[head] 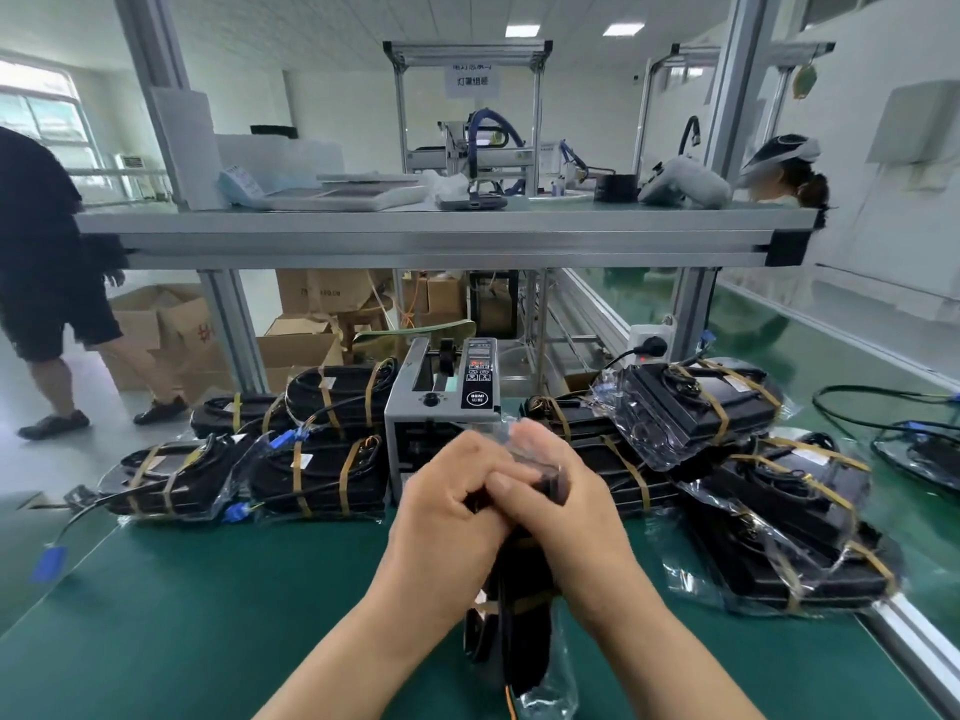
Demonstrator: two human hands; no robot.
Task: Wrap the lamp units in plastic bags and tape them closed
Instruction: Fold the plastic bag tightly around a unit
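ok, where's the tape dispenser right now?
Head view: the tape dispenser stands at center on the green bench, just beyond the hands, between the left stack of bagged lamp units and the right stack.

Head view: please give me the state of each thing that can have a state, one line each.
Left hand: closed on the black lamp unit in a clear plastic bag.
Right hand: closed on the same unit's top end.
Black lamp unit in a clear plastic bag: held upright, bagged.
Grey tape dispenser machine: red display lit.
Bagged black lamp units with yellow tape bands: taped, stacked.
Black plug: inserted in socket.
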